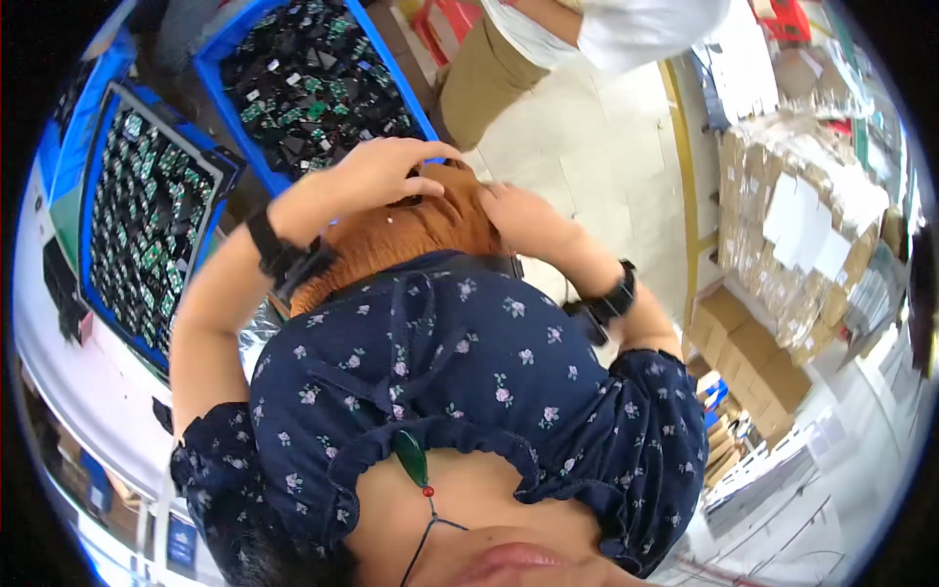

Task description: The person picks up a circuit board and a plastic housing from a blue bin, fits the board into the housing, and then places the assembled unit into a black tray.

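Note:
My left hand point(396, 174) reaches over my lap with its fingers stretched and the thumb apart. Under its palm a small dark thing point(413, 201) shows in part on the brown-orange cloth point(391, 238) over my legs; its kind cannot be made out. On the right side of the same cloth rests my right hand point(525, 223), fingers lying on the fabric and slightly blurred, with nothing seen in it. Each wrist wears a black strap, the left one point(284, 256) and the right one point(614, 298).
Ahead on the left stands a blue bin point(208, 73) heaped with small green and black circuit boards. A dark-rimmed tray point(201, 157) of similar boards lies to my left. Another person point(489, 78) stands ahead. Wrapped cardboard boxes point(758, 210) are stacked on the right.

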Demonstrator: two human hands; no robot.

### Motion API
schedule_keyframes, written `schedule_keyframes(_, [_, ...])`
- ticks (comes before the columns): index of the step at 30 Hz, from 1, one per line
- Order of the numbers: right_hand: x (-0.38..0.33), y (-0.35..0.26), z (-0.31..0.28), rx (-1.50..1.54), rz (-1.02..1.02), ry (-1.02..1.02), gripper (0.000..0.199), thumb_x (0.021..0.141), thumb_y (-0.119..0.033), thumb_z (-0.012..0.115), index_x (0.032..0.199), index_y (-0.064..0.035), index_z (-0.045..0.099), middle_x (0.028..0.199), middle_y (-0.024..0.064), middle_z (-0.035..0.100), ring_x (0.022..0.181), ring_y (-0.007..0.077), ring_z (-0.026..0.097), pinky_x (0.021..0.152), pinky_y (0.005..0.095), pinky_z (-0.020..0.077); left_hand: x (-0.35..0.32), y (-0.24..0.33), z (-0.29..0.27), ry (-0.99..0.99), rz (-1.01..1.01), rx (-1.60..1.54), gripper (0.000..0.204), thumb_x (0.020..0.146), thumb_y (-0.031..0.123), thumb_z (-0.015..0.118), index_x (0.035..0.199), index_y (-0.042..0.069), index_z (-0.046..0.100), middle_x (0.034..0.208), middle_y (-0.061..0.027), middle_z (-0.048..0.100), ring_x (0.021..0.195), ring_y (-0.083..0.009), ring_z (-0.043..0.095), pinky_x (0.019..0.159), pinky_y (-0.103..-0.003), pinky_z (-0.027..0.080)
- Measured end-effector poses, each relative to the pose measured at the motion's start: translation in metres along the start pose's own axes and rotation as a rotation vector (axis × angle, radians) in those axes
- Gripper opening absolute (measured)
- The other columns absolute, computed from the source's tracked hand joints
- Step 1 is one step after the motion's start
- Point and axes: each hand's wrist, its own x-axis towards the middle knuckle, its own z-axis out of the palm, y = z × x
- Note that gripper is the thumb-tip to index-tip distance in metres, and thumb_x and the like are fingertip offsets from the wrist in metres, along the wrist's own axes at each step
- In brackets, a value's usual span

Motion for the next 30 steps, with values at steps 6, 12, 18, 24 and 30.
schedule_keyframes(6, [0.036,-0.015,-0.091,0.380,-0.063,0.581,0.030,0.077,-0.008,0.062,0.107,-0.0095,0.059,0.089,0.0066,0.057,0.070,0.0219,0.059,0.059,0.0282,0.0482,-0.057,0.009,-0.022,0.671,-0.355,-0.616,0.035,0.095,0.029,0.044,0.108,0.001,0.058,0.095,-0.0031,0.062,0.092,-0.0118,0.056,0.078,-0.031,0.048])
schedule_keyframes(12, [0.121,-0.055,-0.111,0.540,-0.594,0.619,0.038,0.075,-0.007,0.068,0.112,-0.0096,0.060,0.087,0.0071,0.054,0.070,0.0160,0.055,0.058,0.0259,0.0434,-0.084,0.045,-0.022,1.096,-0.256,-1.367,0.030,0.093,0.014,0.048,0.121,0.003,0.048,0.107,-0.0103,0.058,0.097,-0.0148,0.057,0.082,-0.029,0.050])
schedule_keyframes(18, [0.158,-0.111,-0.131,0.613,-0.913,0.479,0.025,0.073,-0.004,0.069,0.097,-0.0116,0.069,0.083,0.0052,0.048,0.060,0.0140,0.046,0.053,0.0240,0.0388,-0.126,0.063,-0.002,1.540,-0.200,-1.143,0.031,0.091,0.009,0.048,0.122,0.003,0.048,0.104,-0.0075,0.058,0.097,-0.0131,0.056,0.082,-0.027,0.046])
schedule_keyframes(24, [0.157,-0.181,-0.122,0.647,-1.366,0.276,0.021,0.075,0.005,0.063,0.093,-0.0053,0.066,0.086,0.0076,0.053,0.077,0.0200,0.051,0.066,0.0267,0.0434,-0.156,0.087,0.052,1.959,-0.439,-0.916,0.022,0.086,0.010,0.055,0.107,0.003,0.057,0.099,-0.0046,0.057,0.089,-0.0107,0.055,0.079,-0.026,0.046])
schedule_keyframes(30, [0.133,-0.225,-0.097,0.792,-1.237,-0.067,0.011,0.080,0.004,0.058,0.089,-0.0005,0.064,0.084,0.0106,0.062,0.075,0.0210,0.054,0.069,0.0294,0.0445,-0.164,0.108,0.110,1.932,-0.008,-1.191,0.032,0.090,0.019,0.054,0.117,0.004,0.046,0.096,-0.0051,0.055,0.084,-0.0157,0.059,0.067,-0.031,0.055])
